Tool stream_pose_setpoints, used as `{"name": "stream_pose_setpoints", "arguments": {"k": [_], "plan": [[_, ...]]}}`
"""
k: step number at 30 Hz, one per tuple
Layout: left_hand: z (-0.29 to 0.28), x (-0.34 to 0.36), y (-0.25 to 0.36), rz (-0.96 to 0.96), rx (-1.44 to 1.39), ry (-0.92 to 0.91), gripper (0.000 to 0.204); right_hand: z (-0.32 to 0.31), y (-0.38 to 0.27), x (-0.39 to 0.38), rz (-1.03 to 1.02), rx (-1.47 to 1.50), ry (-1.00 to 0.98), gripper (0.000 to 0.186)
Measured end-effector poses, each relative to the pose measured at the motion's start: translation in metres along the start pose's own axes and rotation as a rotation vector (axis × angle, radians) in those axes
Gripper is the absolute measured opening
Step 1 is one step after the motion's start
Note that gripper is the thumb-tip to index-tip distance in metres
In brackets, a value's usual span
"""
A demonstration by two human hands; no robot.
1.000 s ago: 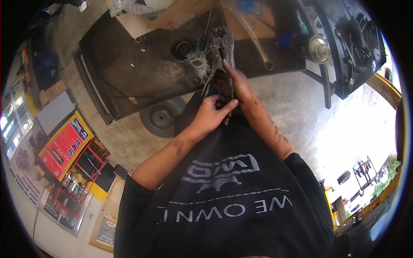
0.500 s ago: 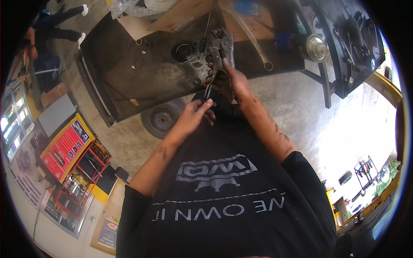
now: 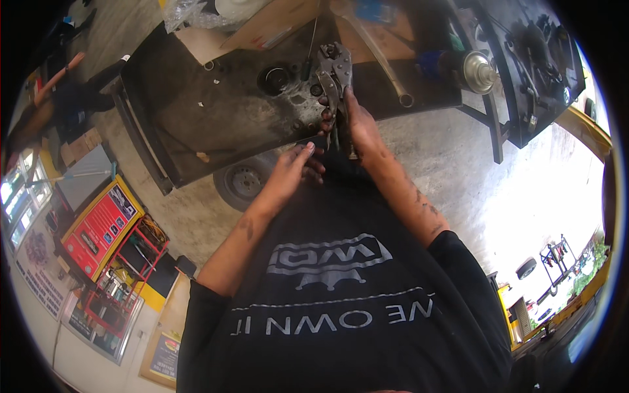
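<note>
Worn grey locking pliers [image 3: 335, 72] stand over the near edge of a dark metal workbench [image 3: 216, 118], jaws pointing away from me. My right hand [image 3: 362, 131] is wrapped round their handles, its thumb along the right side and its fingertips showing on the left. Whether the jaws grip anything cannot be made out. My left hand [image 3: 293, 171] is just left of the handle ends, apart from them, with thumb and fingers loosely bent and nothing visible in it. A dark round ring-shaped part [image 3: 276, 80] lies on the bench, left of the pliers.
A screwdriver [image 3: 306, 69] lies beside the pliers. A long wrench [image 3: 386, 62], cardboard [image 3: 278, 23] and a spray can [image 3: 480, 72] are farther back and right. Below the bench edge is a wheel [image 3: 244, 182]. Another person [image 3: 72, 101] is at the far left.
My left hand has let go of the pliers' handle and drawn slightly left. The pliers have turned a little in my right hand. The person at left has moved nearer and bent down.
</note>
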State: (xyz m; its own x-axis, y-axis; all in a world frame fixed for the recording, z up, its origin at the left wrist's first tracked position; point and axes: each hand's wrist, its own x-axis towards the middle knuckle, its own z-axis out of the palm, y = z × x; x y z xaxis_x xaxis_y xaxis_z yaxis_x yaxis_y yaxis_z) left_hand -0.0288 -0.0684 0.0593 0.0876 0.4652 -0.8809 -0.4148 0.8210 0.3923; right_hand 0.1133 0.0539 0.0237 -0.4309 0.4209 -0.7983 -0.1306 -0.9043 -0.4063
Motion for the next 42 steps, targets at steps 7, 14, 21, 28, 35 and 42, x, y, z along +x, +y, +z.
{"name": "stream_pose_setpoints", "arguments": {"k": [7, 14, 21, 28, 35, 42], "plan": [[0.007, 0.07, -0.001, 0.539, 0.118, 0.142, 0.035, -0.006, -0.003, 0.001, -0.072, -0.023, -0.002, 0.056], [0.029, 0.087, 0.029, 0.263, -0.056, -0.008, 0.042, -0.028, -0.014, 0.008, -0.079, -0.193, -0.01, 0.049], [0.042, 0.092, 0.011, 0.361, 0.007, 0.034, 0.051, -0.03, -0.019, -0.005, -0.184, -0.358, -0.074, 0.05], [0.043, 0.042, 0.013, 0.695, 0.123, 0.179, 0.057, 0.004, -0.03, -0.057, -0.495, -0.69, -0.091, 0.044], [0.022, -0.019, 0.028, 0.638, 0.119, 0.147, 0.057, -0.001, -0.05, -0.072, -0.54, -0.893, -0.225, 0.034], [-0.009, -0.073, 0.049, 0.602, 0.331, 0.097, 0.054, -0.004, -0.073, -0.082, -0.467, -0.973, -0.294, 0.035]]}}
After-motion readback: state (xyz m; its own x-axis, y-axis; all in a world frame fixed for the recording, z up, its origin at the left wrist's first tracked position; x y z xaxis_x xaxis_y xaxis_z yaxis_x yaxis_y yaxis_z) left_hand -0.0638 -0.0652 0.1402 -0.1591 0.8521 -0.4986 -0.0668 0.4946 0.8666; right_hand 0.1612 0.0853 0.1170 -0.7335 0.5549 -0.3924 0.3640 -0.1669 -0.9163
